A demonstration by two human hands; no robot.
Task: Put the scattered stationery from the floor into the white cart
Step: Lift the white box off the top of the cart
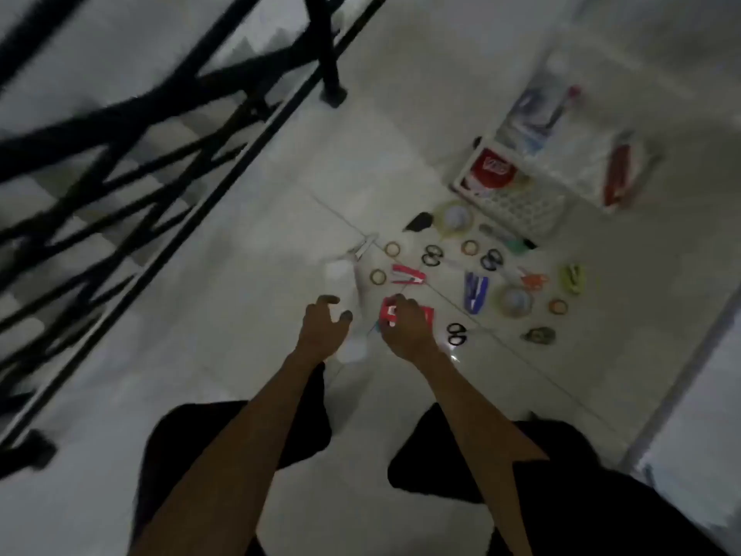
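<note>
The tiled floor (280, 234) carries everything. The white cart (517, 210) stands at its far right side, beyond the spread of stationery (476, 292), so it lies forward and to the right of both hands. The right hand (405, 327) is the nearer one, and its fingers curl over a red-and-white pack (385, 313), apparently gripping it. The left hand (322, 329) hovers just beside it, loose and empty. The white lettering on a red label (491, 170) in the cart is too blurred to read.

The stationery (476, 292) lay scattered on the floor (280, 234) before you, the cart (517, 210) behind it rightward, the railing (329, 54) at your left.
</note>
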